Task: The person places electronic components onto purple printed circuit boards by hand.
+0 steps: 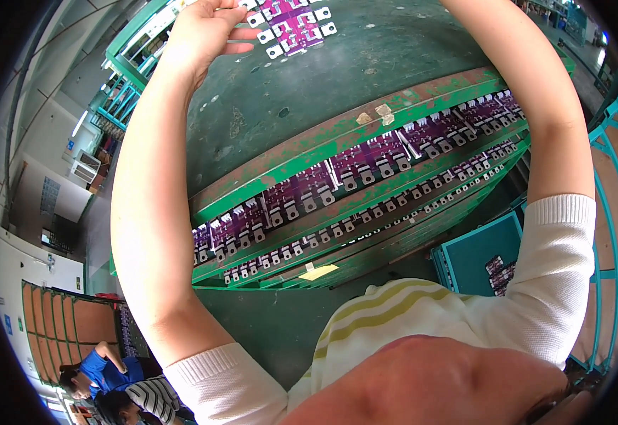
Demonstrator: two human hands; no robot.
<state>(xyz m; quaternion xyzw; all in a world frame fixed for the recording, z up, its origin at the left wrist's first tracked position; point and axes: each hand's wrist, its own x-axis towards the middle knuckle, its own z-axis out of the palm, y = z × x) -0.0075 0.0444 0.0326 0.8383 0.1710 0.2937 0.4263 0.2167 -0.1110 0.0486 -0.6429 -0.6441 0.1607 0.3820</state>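
Observation:
At the top edge, a purple circuit board panel (296,27) with silver metal tabs along both sides is over the green worktop (288,92). My left hand (213,30) grips its left edge; the lower fingers stretch toward the tabs, and the thumb side is partly cut off by the picture's edge. Whether the panel rests on the worktop or is lifted, I cannot tell. My right forearm (521,64) reaches up and out of the picture, so my right hand is not seen. Below the worktop's near edge, more purple boards (369,157) stand in rows on shelves.
The green shelf frame (288,166) has worn paint and small yellowish scraps (385,113) on it. A yellow paper (319,272) hangs low on its front. A teal tray (482,248) holding boards is at lower right. Two people (114,382) are at lower left, near racks (68,326).

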